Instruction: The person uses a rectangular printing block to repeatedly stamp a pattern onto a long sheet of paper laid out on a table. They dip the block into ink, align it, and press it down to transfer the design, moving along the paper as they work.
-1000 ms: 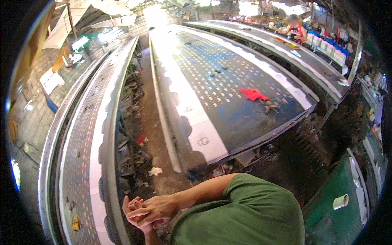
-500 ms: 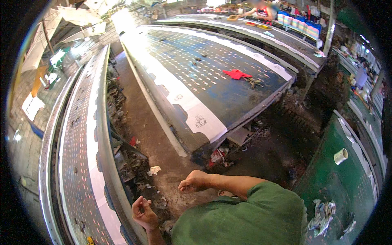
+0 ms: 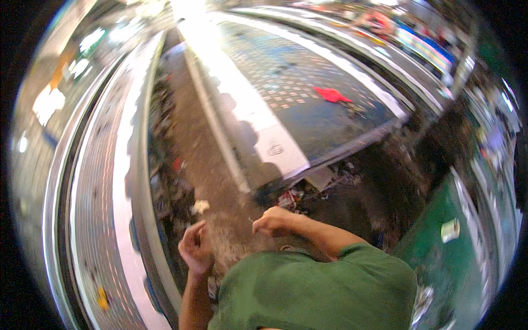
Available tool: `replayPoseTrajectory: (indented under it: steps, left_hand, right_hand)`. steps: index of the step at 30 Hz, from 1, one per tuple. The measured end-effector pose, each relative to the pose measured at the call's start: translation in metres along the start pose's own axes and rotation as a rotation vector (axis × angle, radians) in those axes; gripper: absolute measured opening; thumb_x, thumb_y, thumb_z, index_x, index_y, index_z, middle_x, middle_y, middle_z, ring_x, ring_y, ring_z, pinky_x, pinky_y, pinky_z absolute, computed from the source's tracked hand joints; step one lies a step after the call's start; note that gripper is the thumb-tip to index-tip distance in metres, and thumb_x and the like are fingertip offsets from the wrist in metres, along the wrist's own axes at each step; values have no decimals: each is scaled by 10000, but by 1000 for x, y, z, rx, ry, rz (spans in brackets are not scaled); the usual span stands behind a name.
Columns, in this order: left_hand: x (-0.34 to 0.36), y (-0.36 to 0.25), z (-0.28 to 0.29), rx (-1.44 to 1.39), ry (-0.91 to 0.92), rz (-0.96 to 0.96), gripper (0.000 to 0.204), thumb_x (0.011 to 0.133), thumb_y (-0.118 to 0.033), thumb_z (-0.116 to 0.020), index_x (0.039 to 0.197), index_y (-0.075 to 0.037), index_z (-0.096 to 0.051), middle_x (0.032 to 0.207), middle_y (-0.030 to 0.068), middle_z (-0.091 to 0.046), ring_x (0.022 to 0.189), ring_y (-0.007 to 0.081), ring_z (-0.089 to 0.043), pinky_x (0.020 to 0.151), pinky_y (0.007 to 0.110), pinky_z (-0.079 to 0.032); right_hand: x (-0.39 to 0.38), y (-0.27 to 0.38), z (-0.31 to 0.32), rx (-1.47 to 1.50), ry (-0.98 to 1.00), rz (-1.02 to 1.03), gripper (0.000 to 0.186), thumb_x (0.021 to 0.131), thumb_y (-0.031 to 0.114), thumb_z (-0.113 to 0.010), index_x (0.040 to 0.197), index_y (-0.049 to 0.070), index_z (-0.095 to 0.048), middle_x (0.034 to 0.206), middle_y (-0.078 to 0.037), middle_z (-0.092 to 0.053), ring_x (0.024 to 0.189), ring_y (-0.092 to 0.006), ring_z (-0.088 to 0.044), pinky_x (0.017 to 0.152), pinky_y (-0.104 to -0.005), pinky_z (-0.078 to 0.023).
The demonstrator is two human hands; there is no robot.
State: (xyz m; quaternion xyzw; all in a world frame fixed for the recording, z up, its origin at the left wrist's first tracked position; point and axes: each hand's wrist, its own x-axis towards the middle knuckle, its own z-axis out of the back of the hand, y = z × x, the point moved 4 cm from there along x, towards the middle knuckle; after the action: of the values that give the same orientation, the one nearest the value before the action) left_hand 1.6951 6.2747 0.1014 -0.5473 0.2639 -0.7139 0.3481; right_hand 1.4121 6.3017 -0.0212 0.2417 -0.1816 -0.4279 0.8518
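Observation:
My left hand [image 3: 196, 248] hangs in the air over the aisle, beside the edge of the long left table [image 3: 160, 269]. Its fingers are bent and apart, with nothing seen between them. Out in front of me, my right hand [image 3: 273, 220] is curled into a loose fist above the floor, and no object shows in it. Neither hand touches a table. Nearest to the right hand is the corner of the long dark middle table [image 3: 324, 144]. A white strip [image 3: 278, 144] with a small line drawing runs along that table's left side. A red cloth [image 3: 332, 95] lies farther back on it.
The brown aisle floor [image 3: 195, 126] runs between the tables, with a pale scrap [image 3: 201, 207] on it. At right stands a green table [image 3: 426, 242] bearing a pale cup-like thing [image 3: 450, 230]. A yellow object [image 3: 103, 298] sits on the left table. Another person [image 3: 379, 23] is far back, blurred.
The view has shifted and blurred. Both my hands appear higher in the picture, and my right hand is a little farther right. My left forearm shows more.

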Motion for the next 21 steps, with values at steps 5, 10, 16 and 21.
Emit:
replayPoseTrajectory:
  steps: [5,10,16,21]
  left_hand:
    - [-22,-5,0,36,-88,141,216,1066,-24,-759,1279,-26,-797,895,-10,-713,740,55,-582,655,261,-484]
    - [-78,-43,19,93,-316,408,290,1045,-81,-804,1334,-71,-789,670,-61,-573,592,17,-466,519,270,-382]
    - [-182,-128,103,557,-661,286,365,962,29,-833,1321,-15,-782,865,49,-741,724,115,-676,653,286,-548]
    - [-322,-202,205,1019,-1199,258,251,996,-5,-810,1247,-10,-808,1062,108,-828,938,184,-773,898,342,-613]
  right_hand:
    - [2,-28,14,344,230,-81,367,969,42,-655,1279,161,-810,748,-107,-737,654,-268,-736,637,-404,-598]
    - [63,15,14,395,245,196,500,965,-81,-583,1411,79,-744,1039,-103,-824,899,-210,-792,797,-364,-639]
    - [117,104,-34,358,365,535,432,1000,-101,-608,1408,-9,-717,1267,-171,-818,1105,-254,-804,953,-357,-633]
    - [141,186,-86,410,394,631,298,1037,-81,-617,1285,-34,-775,1157,-176,-840,1056,-265,-832,956,-361,-645]
